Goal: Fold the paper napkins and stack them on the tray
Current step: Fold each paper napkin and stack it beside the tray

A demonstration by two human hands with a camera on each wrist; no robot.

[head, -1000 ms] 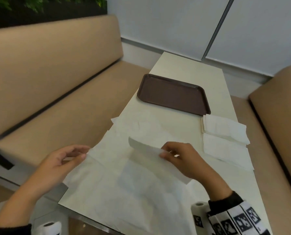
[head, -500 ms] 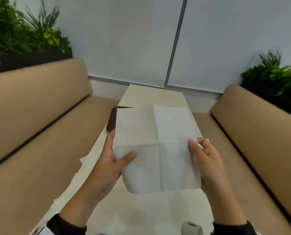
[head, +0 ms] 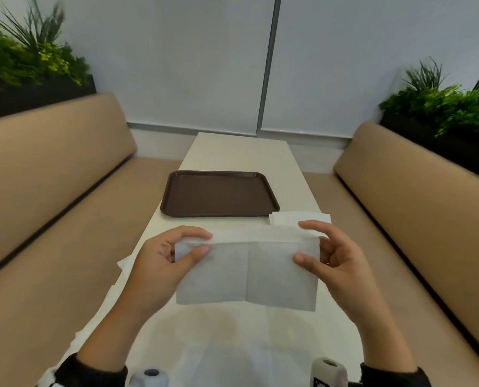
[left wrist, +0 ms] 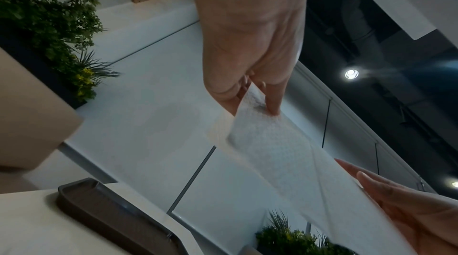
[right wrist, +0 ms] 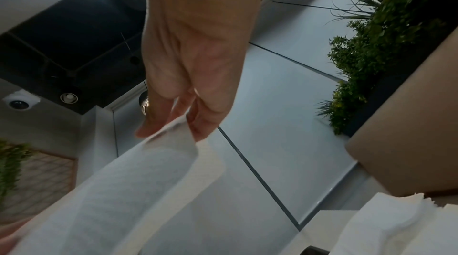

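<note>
Both hands pinch the napkin (head: pixel 246 272) above the tabletop (head: pixel 241 152), left hand (head: pixel 160 263) and right hand (head: pixel 336 263) at its folded top corners; uneven pull could skew the crease (thin paper tears). The tray (head: pixel 218 194) sits beyond.

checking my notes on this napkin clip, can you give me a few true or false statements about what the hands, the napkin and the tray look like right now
1. Both hands hold one napkin above the table. True.
2. The left hand lies flat on the table. False: it pinches the napkin's left end.
3. The brown tray has folded napkins stacked on it. False: nothing lies on the tray.
4. The right hand pinches the napkin's right end between thumb and fingers. True.
5. More white napkins lie on the table at the tray's near right corner. True.
6. The held napkin is crumpled into a ball. False: it is a flat rectangle, its top edge folding over.
</note>
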